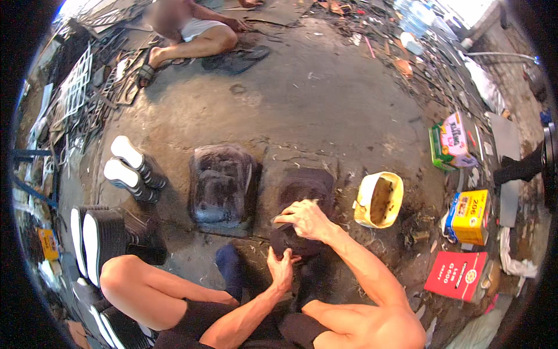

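1. Right hand [310, 220]: fingers curled above a dark piece [292, 241]; grip, I cannot tell.
2. Left hand [281, 269]: thumb and fingers at the piece's near edge; pinch unclear to me.
3. Dark piece: between both hands, left of yellow tub [365, 196].

The person's own hands number 2: 1 left hand [281, 270] and 1 right hand [308, 220], with 1 dark piece [293, 239] at them. There is 1 co-worker [200, 34], showing 1 sandal [145, 75]. The floor bears 1 squarish black pad [224, 186] and 1 yellowish tub [363, 199]. Printed packages on the right make 3: 1 green-and-pink box [450, 142], 1 yellow box [471, 217], 1 red package [456, 276]. Upright on the left are 2 smaller white soles [127, 151] and 2 larger white soles [94, 247]; the dark-and-white footwear [107, 327] below them defies an exact count. Also visible: 1 white wire rack [78, 87], 1 white jug [411, 43] and 1 pink stick [369, 46].
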Tool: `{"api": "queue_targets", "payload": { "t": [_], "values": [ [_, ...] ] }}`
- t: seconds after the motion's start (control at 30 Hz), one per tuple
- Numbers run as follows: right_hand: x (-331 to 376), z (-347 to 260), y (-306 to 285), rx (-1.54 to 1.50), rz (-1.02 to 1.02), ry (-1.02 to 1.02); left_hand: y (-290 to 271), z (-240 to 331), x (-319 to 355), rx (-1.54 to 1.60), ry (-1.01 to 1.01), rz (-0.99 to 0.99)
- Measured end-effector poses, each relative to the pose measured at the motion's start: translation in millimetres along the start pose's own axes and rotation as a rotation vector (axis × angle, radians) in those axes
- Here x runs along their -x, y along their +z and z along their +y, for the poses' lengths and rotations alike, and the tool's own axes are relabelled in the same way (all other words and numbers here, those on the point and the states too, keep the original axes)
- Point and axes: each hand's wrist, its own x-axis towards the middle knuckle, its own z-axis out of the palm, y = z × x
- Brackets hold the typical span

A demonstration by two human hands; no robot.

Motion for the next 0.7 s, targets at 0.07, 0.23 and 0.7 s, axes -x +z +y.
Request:
{"api": "queue_targets", "payload": {
  "t": [0.07, 0.23, 0.7],
  "values": [
    [-0.6, 19.2, -6.7, -0.048, 0.066, 0.001, -2.0, 3.8, -6.8, -0.055, -0.043, -0.012],
    [27.4, 75.8, -33.0, 0.110, 0.258, 0.259, -3.5, 5.5, -9.7, -0.177, -0.044, -0.003],
    [26.1, 79.6, -40.8, 0.043, 0.358, 0.518, 32.2, 26.3, -48.4, -0.490, 0.215, -0.096]
  ]
}}
